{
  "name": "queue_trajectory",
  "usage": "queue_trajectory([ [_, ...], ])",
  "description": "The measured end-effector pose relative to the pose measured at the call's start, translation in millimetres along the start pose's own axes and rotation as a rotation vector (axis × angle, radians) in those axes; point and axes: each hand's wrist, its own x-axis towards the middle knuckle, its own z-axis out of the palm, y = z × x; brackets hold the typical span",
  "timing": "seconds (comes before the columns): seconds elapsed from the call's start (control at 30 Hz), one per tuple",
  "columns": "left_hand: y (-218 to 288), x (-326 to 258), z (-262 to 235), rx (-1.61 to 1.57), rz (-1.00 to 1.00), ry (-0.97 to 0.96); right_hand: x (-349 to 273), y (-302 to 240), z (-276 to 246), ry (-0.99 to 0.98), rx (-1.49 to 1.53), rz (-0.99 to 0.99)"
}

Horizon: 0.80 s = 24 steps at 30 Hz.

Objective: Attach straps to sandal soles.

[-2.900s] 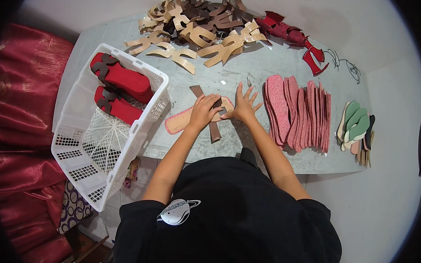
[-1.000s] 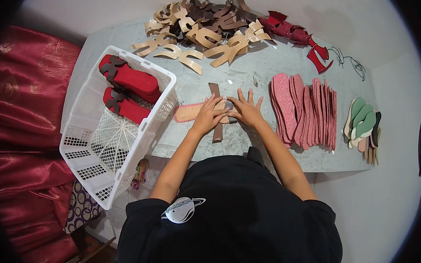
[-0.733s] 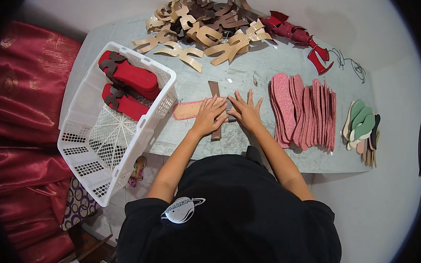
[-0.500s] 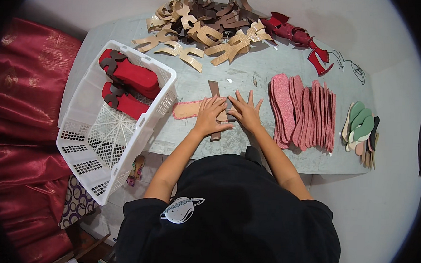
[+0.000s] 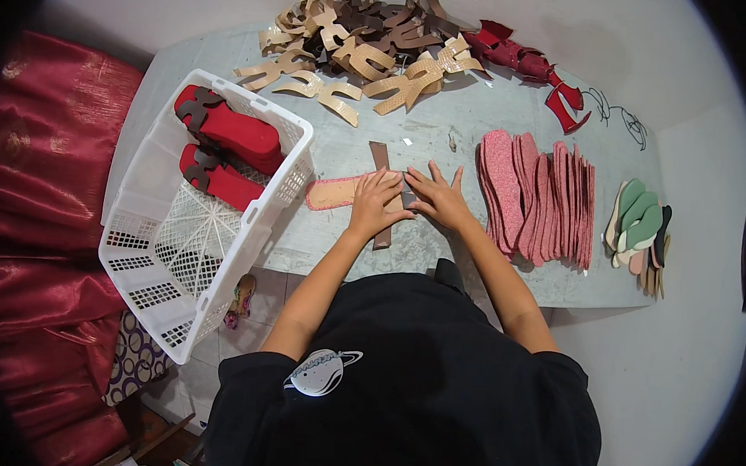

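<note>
A tan insole (image 5: 331,194) with a pink edge lies flat on the table, its narrow end to the left. A brown strap piece (image 5: 380,155) crosses beneath it, with one end sticking out on the far side and another on the near side. My left hand (image 5: 374,204) lies on the insole's middle, fingers spread and pressing flat. My right hand (image 5: 442,199) is open too, its fingertips and thumb at a dark grey piece (image 5: 408,193) on the insole's right end. The hands partly hide the insole and the place where the strap meets it.
On the left, a white plastic basket (image 5: 288,157) holds red sandals (image 5: 239,133) with brown straps. Tan and brown strap pieces (image 5: 369,60) are heaped at the back, beside red ones (image 5: 525,64). To the right stand a row of pink soles (image 5: 502,189) and some green and pale insoles (image 5: 639,217).
My right hand has shifted slightly right, and my left thumb has moved up a little. More of the dark grey piece shows between the hands.
</note>
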Motion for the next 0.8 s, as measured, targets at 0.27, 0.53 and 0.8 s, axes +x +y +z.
queue_trajectory([
  [0.27, 0.6, 0.9, -1.7, -0.027, 0.032, -0.004, -1.2, -4.2, -0.6, 0.049, 0.0, 0.024],
  [0.53, 2.6, -0.5, -1.9, 0.002, 0.035, 0.01, -6.9, -6.7, 13.1, 0.11, -0.062, 0.024],
  [0.8, 2.1, 0.3, -2.7, 0.04, 0.046, -0.023, -9.4, -7.8, 9.0, 0.107, -0.004, 0.028],
])
